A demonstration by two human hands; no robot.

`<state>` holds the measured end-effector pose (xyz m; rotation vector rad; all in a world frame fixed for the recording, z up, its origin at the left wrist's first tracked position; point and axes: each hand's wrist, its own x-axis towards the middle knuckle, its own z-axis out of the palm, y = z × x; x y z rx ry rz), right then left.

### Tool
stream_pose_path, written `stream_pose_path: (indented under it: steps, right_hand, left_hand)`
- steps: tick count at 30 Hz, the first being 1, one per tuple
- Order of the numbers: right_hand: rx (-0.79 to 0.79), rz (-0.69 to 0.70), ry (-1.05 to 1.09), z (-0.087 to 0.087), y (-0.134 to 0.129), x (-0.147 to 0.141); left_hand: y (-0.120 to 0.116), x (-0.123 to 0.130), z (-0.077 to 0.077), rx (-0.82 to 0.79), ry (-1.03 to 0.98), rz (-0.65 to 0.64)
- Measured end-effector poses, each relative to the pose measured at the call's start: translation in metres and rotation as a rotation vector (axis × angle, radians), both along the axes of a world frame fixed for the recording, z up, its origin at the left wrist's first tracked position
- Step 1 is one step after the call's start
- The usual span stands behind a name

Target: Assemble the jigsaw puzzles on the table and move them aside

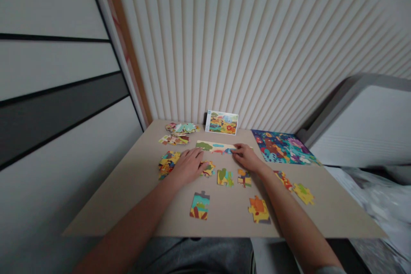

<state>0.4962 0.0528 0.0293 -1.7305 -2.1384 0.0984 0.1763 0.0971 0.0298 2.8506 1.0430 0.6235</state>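
A joined strip of jigsaw puzzle pieces point(215, 146) lies across the middle of the table, showing green trees and blue clouds. My right hand point(246, 157) is at its right end, fingers curled onto a puzzle piece point(228, 151) with blue on it. Flat and with fingers stretched out, my left hand point(190, 165) rests by the strip's left end. It partly covers a yellow piece point(208, 168) and touches or borders a pile of pieces point(168, 163). Closer to me lie a green piece point(224, 177), a tree-trunk piece point(244, 178), a frog piece point(200, 206) and an orange piece point(258, 209).
A picture card point(221, 122) of the animal scene leans against the pleated curtain point(205, 43). More pieces are heaped at the back left point(183, 129). A dark blue finished puzzle point(285, 147) lies at right, with a yellow-green piece point(303, 193) in front of it.
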Motion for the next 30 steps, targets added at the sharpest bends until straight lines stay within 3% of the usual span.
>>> stream_pose_path:
  steps: [6,10,13,15,19,22,26,30]
  right_hand:
    - [0.006,-0.009,-0.029,-0.005,-0.004,-0.011]
    - [0.094,-0.024,-0.012,0.003,-0.008,-0.013]
    - [0.180,-0.142,0.022,0.015,-0.014,0.000]
    - [0.146,-0.190,0.016,0.019,-0.021,0.014]
    - [-0.012,-0.157,-0.047,0.015,-0.039,0.038]
    - [-0.042,-0.133,-0.050,0.013,-0.051,0.051]
    - [-0.029,-0.025,-0.069,0.025,-0.073,0.067]
    - [-0.078,-0.021,-0.070,0.036,-0.113,0.078]
  left_hand:
    - [0.003,-0.007,-0.001,-0.001,0.003,0.036]
    - [0.005,-0.011,-0.004,-0.003,-0.012,0.065]
    - [0.005,-0.012,-0.004,0.000,-0.014,0.057]
    - [0.004,-0.012,-0.003,-0.003,-0.015,0.048]
    - [0.004,-0.013,-0.003,0.011,0.008,0.035]
    - [0.004,-0.013,-0.004,0.037,0.031,0.030]
    - [0.006,-0.015,-0.007,0.049,0.054,0.037]
    - [0.006,-0.019,-0.008,0.039,0.062,0.043]
